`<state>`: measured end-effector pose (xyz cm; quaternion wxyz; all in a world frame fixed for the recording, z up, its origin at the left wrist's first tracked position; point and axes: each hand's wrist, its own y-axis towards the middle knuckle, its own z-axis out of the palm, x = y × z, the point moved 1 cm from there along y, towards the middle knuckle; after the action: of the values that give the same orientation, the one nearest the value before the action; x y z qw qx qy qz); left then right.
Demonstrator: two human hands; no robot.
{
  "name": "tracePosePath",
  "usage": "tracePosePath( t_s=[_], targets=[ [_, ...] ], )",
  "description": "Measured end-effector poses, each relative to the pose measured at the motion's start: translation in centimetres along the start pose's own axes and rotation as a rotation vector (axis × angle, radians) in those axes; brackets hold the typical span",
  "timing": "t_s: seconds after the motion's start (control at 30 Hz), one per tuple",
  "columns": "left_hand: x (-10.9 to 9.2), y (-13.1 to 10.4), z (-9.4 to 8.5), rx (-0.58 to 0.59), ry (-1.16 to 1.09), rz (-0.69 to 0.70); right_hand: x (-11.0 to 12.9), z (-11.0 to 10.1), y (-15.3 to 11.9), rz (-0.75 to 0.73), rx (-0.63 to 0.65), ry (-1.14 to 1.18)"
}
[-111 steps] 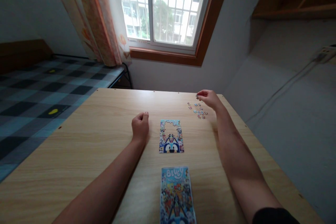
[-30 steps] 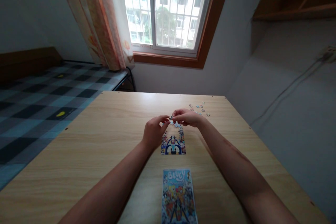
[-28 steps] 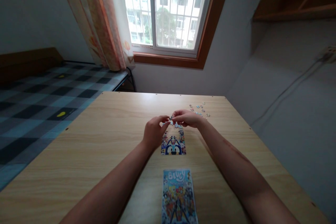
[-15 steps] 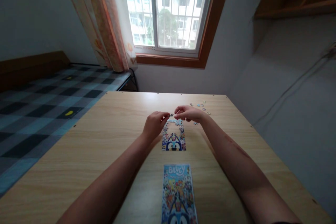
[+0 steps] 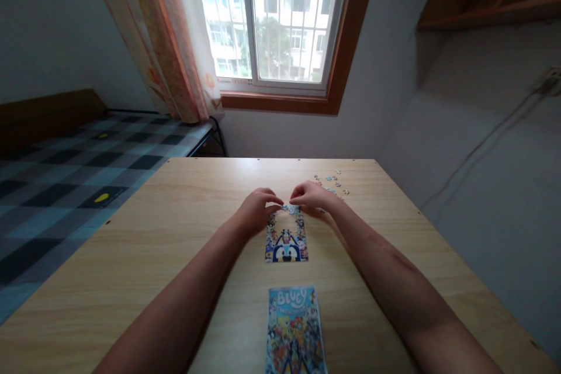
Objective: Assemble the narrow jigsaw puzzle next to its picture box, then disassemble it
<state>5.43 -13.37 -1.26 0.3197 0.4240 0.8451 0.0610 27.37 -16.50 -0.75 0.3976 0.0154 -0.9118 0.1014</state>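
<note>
My left grip [image 5: 258, 210] and right grip [image 5: 309, 194] curl near each other at the top edge of a partly filled jigsaw [image 5: 287, 252], just below frame center; whether either clasps anything, I cannot tell.

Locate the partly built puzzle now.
In the head view, the puzzle lies on the table, lower centre, its far end by the left hand and right hand, beyond the BLUEY box.
</note>
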Motion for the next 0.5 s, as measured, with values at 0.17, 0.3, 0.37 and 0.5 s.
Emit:
tracePosePath(
  t_s=[0.17,0.3,0.37,0.5],
  targets=[
    [0.80,0.08,0.50,-0.023,0.053,0.039,0.08,0.39,-0.27,0.002,0.031,0.039],
    [0.82,0.18,0.63,0.024,0.049,0.038,0.20,0.66,-0.57,0.003,0.047,0.093],
    [0.68,0.10,0.64,0.040,0.040,0.037,0.24,0.73,-0.63,-0.004,0.053,0.119],
    [0.54,-0.06,0.68,0.062,0.024,0.027,0.29,0.79,-0.65,-0.003,0.058,0.111]
  ],
)
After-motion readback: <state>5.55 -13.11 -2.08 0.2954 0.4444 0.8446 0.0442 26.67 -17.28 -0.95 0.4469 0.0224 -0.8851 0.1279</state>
